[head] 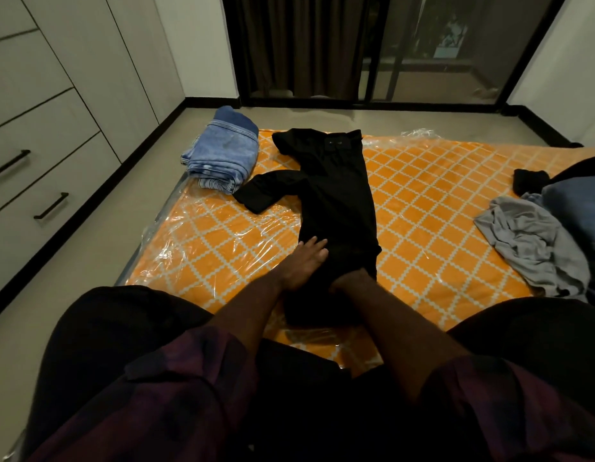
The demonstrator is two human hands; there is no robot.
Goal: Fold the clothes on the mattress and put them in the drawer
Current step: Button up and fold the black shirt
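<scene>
A black shirt [336,195] lies lengthwise on the orange patterned mattress [432,201], folded in half, with one sleeve sticking out to the left. My left hand [306,261] rests flat on the shirt's left edge near the hem, fingers spread. My right hand [351,281] is at the hem, its fingers tucked into or under the black cloth and mostly hidden. Folded blue jeans [223,155] sit at the mattress's far left corner. A crumpled grey garment [529,241] lies at the right, with a small black piece [529,181] beyond it.
White drawers with black handles [51,206] line the left wall, all closed. More dark and blue clothes [579,211] are piled at the right edge. Clear plastic wrap covers the mattress. Dark curtain and glass door stand at the far end.
</scene>
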